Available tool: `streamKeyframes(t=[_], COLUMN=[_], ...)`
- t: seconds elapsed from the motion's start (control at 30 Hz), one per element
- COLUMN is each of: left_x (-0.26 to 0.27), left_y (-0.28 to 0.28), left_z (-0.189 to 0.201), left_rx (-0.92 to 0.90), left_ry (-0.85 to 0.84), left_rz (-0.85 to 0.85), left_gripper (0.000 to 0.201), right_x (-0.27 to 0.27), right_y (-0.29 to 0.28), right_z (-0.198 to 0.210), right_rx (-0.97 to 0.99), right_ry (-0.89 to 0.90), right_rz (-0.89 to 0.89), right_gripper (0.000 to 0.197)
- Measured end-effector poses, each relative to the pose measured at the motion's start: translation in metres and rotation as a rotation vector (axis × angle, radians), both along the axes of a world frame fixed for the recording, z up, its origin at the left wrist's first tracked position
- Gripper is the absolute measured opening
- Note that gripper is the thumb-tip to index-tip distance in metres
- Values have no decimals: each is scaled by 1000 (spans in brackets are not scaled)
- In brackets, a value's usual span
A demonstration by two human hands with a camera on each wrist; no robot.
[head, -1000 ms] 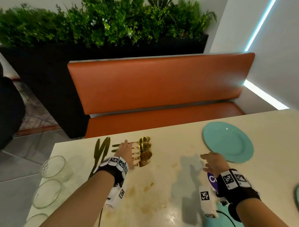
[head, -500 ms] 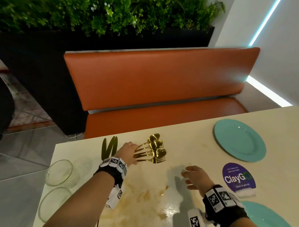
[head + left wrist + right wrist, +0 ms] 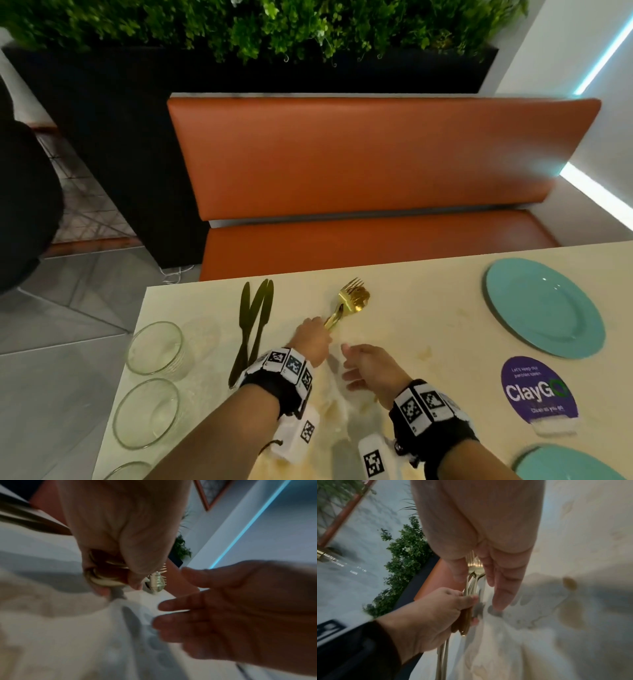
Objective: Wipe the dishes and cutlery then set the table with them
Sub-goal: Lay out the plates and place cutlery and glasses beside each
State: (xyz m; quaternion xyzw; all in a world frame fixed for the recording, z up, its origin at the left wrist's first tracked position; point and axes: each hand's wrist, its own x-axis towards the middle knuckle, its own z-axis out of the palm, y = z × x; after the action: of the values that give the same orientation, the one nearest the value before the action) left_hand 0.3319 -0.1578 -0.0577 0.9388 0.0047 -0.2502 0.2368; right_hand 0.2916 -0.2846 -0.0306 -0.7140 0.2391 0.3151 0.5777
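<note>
My left hand grips a bunch of gold forks and spoons by their handles, heads pointing away and lifted off the cream table. The same bunch shows in the right wrist view, with the handle ends curled in my fingers in the left wrist view. My right hand hovers just right of the left, fingers straight and spread, holding nothing. Three dark knives lie left of my left hand. A teal plate sits far right, another teal plate at the lower right corner.
Three clear glass bowls line the table's left edge. A purple round sticker lies between the two plates. Brownish stains mark the table under my hands. An orange bench runs behind the table's far edge, a dark planter behind it.
My left hand gathered the gold cutlery into a bunch and lifted it, swinging the heads away from me. My right hand moved left, close to the left hand.
</note>
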Motion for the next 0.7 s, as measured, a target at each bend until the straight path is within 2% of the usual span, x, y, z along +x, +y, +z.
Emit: streamKeyframes(t=[0.17, 0.3, 0.4, 0.5, 0.57, 0.63, 0.7], left_x=[-24, -33, -35, -31, -25, -25, -27], left_y=[-16, -17, -8, 19, 43, 65, 76], left_z=[14, 12, 18, 26, 24, 19, 9], left_rx=[-287, -477, -510, -379, -30, 294, 363], left_ry=[45, 40, 56, 14, -60, -16, 57], left_rz=[16, 184, 180, 232, 313, 419, 532], left_gripper=[32, 37, 51, 58, 63, 63, 56], right_x=[14, 14, 14, 14, 14, 13, 11], right_y=[7, 13, 15, 12, 7, 0, -5], right_z=[9, 13, 16, 21, 24, 26, 27], right_rx=[157, 116, 106, 104, 119, 131, 123], right_ry=[23, 12, 16, 11, 25, 35, 35], right_rz=[-104, -159, -162, -183, -238, -267, -277], right_gripper=[37, 28, 23, 22, 20, 19, 19])
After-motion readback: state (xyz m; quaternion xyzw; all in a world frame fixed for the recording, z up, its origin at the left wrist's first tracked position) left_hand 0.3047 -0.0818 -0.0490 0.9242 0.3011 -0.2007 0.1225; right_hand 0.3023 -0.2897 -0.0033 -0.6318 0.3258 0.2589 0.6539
